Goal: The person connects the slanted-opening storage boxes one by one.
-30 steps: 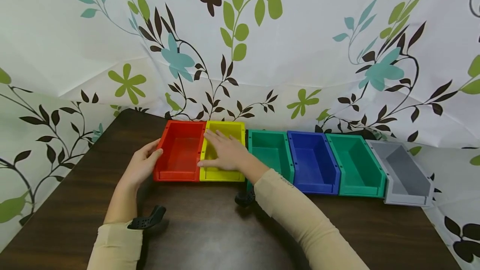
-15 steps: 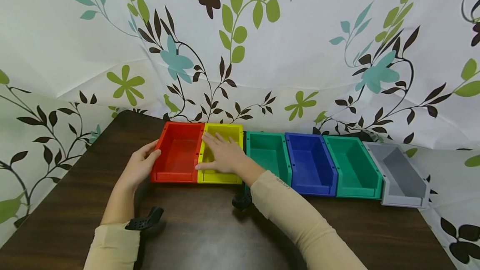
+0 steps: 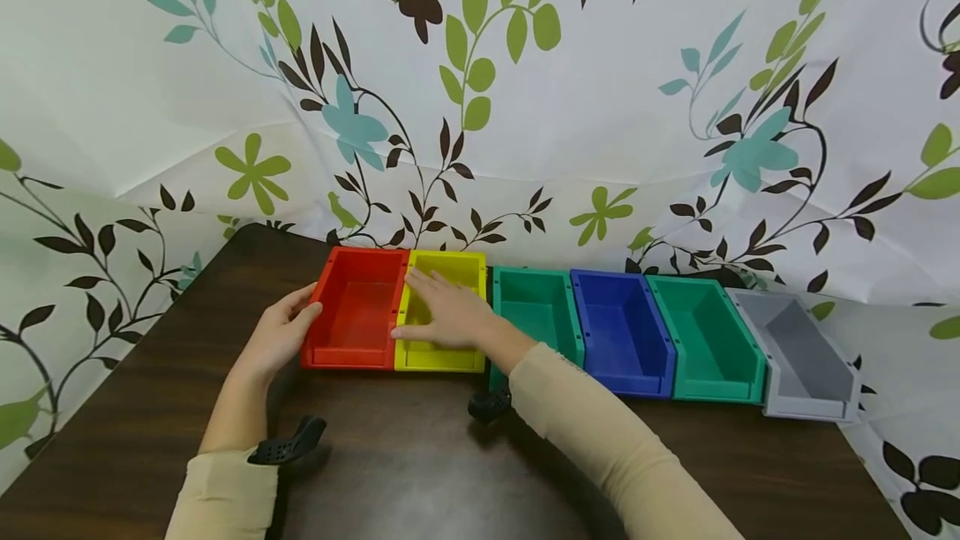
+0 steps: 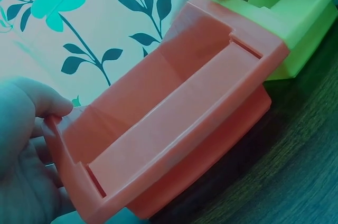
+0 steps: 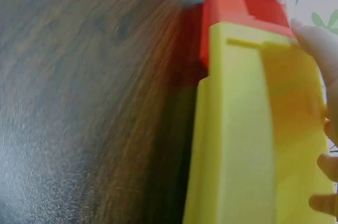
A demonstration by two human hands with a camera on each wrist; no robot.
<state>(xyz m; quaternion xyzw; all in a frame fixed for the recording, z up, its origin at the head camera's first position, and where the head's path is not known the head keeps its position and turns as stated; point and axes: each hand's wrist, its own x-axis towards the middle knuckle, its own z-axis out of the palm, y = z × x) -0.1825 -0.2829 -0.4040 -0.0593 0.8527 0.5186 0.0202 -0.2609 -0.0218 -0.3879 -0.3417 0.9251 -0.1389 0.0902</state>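
Note:
My left hand [image 3: 279, 333] holds the left side of a red storage bin [image 3: 358, 307]. In the left wrist view its thumb [image 4: 55, 105] lies on the red rim while the fingers go behind the outer wall. A yellow storage bin [image 3: 442, 358] stands against the red one's right side. Over that yellow bin my right hand [image 3: 453, 313] is spread with its fingers fairly straight. The right thumb and fingertips reach the left rim, where the two bins meet. In the right wrist view the right thumb [image 5: 312, 42] is near this seam; the rest is partly cut off.
Right of the yellow bin stand a green bin [image 3: 536, 307], a blue bin [image 3: 626, 332], another green bin [image 3: 708, 340] and a grey bin [image 3: 801, 348], side by side. They rest on a dark wooden table [image 3: 405, 457]. A leaf-patterned cloth [image 3: 540, 132] hangs behind.
The head view has shifted slightly, so the row of bins appears a little lower. Both hands keep their places on the red and yellow bins.

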